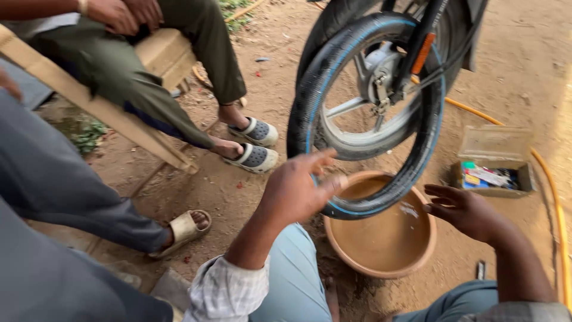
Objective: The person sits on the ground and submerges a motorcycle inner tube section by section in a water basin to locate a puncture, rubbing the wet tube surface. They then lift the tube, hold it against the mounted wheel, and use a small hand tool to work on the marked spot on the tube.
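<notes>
Currently, I see the left hand (296, 189) raised with fingers spread, its fingertips at or just beside the black inner tube (316, 107) with the blue stripe; I cannot tell whether they touch it. I see the right hand (462, 210) open as well, fingers loosely curled and holding nothing, just beside the tube's lower right arc. The tube hangs looped around the motorcycle wheel (369, 89), between and above both hands, and its lowest section dips into the clay basin (381, 271) of muddy water below them. To the right of the right hand sits a small open box (494, 164) with coloured contents, and a yellow hose (551, 185) curves past it. Beyond the left hand, a seated person's sandalled feet (253, 146) rest on the dirt. Nearer, left of the left hand, another person's foot in a tan sandal (182, 231) is planted.
</notes>
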